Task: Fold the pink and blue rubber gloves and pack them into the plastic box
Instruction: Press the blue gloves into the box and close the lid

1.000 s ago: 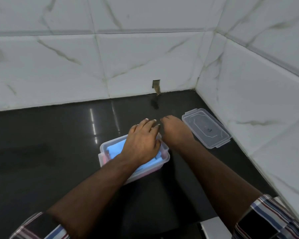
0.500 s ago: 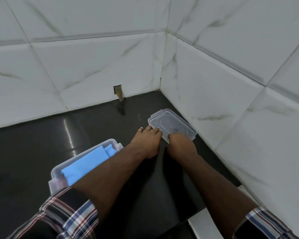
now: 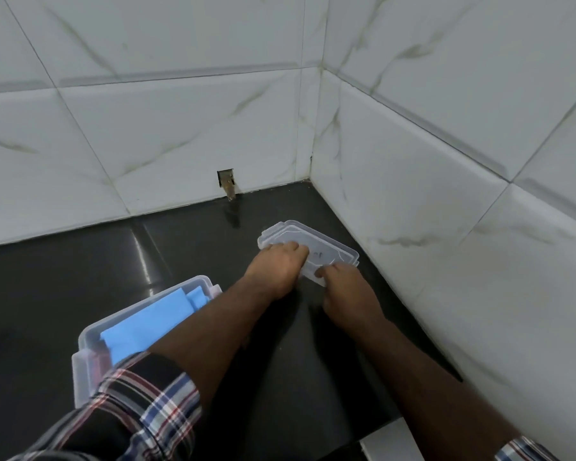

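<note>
The clear plastic box [image 3: 90, 337] sits on the dark counter at lower left, partly under my left forearm. Folded blue gloves [image 3: 147, 322] fill its top; a trace of pink shows through the near wall. The clear lid [image 3: 326, 242] lies by the right wall. My left hand [image 3: 273, 271] has its fingers on the lid's left part. My right hand [image 3: 341, 287] pinches the lid's near edge. Both hands grip the lid, whose near side looks slightly raised.
White marble-look tiled walls meet in a corner behind the lid; the right wall [image 3: 446, 227] runs close beside it. A small notch with a brown fitting [image 3: 226, 181] sits at the back wall's base. The counter's front edge is at lower right [image 3: 379, 430].
Both hands left the box and went right to the lid. The left hand's fingers now lie on the lid and the right hand has closed on its near edge. The view swung right.
</note>
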Motion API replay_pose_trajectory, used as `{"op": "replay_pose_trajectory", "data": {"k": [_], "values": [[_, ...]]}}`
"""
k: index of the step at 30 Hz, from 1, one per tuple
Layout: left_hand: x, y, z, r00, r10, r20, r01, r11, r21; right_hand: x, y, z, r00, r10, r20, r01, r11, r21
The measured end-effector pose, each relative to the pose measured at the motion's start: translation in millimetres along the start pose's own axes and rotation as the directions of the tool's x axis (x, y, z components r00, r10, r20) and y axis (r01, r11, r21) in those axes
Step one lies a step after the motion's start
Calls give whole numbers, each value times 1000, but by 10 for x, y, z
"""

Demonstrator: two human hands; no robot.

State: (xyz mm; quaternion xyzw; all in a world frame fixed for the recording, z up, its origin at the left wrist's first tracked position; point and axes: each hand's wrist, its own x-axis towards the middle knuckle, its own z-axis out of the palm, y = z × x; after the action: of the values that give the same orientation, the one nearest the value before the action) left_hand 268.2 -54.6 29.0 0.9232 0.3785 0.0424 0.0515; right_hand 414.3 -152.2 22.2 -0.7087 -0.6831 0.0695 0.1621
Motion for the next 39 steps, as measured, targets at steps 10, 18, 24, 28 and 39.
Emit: {"op": "replay_pose_trajectory", "data": {"k": [10,18,24,28,39], "values": [[-499,-539,-1031,931,-134,-339,88,985,-149,523,-493,-446,946,14,-324,132,896,424],[-1501,-1081,-1390,635,-626,-452,379,763,-524,756,-1272,-470,982,98,-162,84,540,837],[-2338,-1330,-1278,549,-827,-120,464,421,-779,689,-1677,-381,988,69,138,-153,306,940],[-2653,-1274,-1024,484,-873,54,530,243,-813,485,-1782,-200,970,160,181,-231,396,889],[-2824,-1168,-679,445,-881,158,655,200,-729,181,-1689,204,975,164,148,-221,703,676]]}}
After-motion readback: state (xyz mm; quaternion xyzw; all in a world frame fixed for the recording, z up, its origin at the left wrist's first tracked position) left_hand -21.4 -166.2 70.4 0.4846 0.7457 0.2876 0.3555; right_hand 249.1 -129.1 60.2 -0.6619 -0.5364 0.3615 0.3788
